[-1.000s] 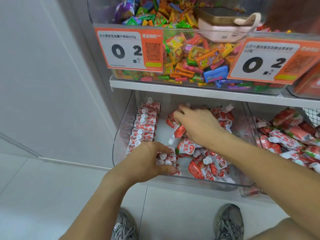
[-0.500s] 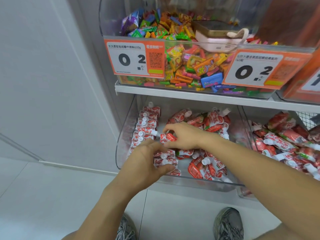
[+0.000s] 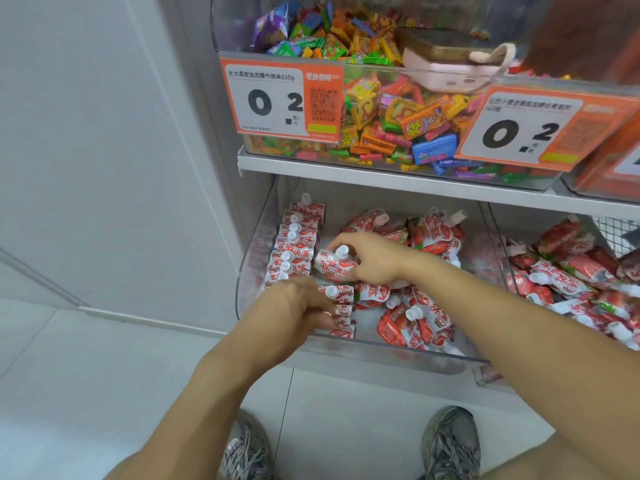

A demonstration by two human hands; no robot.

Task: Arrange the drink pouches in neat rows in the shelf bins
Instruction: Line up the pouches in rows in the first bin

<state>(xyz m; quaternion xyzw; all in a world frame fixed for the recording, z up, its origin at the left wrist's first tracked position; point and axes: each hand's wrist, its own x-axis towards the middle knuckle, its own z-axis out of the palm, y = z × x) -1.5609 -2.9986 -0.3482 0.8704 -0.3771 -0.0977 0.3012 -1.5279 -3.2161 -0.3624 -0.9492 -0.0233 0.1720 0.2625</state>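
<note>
A clear shelf bin on the lower shelf holds red-and-white drink pouches with white caps. Along its left wall several pouches stand in a neat row. A short second row stands at the bin's front, and my left hand grips it from the left with curled fingers. My right hand holds one pouch by its body, cap up, just behind that second row. Loose pouches lie jumbled across the right half of the bin.
A neighbouring bin to the right holds more jumbled pouches. The shelf above carries a clear bin of coloured candies with orange price tags and a pink phone on top. A white wall stands left; my shoes are below.
My right hand picked a pouch from the loose pile and carried it left and forward toward the second row. My left hand stayed on the front pouches. The camera moved closer.
</note>
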